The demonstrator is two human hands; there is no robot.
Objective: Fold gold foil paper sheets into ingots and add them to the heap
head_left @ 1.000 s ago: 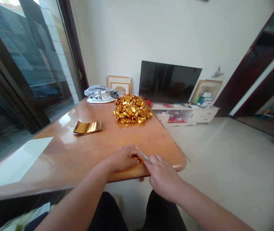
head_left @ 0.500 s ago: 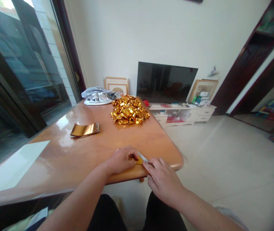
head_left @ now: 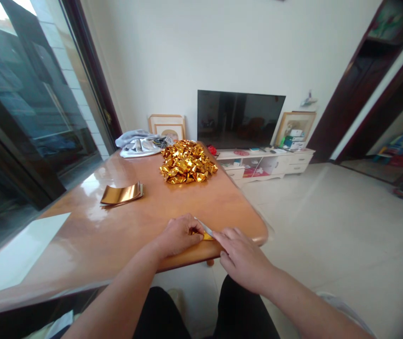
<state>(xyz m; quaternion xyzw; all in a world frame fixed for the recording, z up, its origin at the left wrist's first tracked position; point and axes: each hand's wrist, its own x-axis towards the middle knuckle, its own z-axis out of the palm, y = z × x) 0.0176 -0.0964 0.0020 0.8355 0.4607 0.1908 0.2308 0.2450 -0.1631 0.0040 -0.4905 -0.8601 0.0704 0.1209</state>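
While the left hand point(head_left: 178, 235) firmly pinches a small folded gold foil piece point(head_left: 206, 236) at the table's point(head_left: 201, 202) near edge, the right hand point(head_left: 242, 258) lies open just beside it, the firm pinch keeping the fold tight.

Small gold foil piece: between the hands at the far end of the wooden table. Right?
Not quite: the head view shows the small gold foil piece at the near edge of the wooden table, not the far end. It is between the left hand and right hand, as you said.
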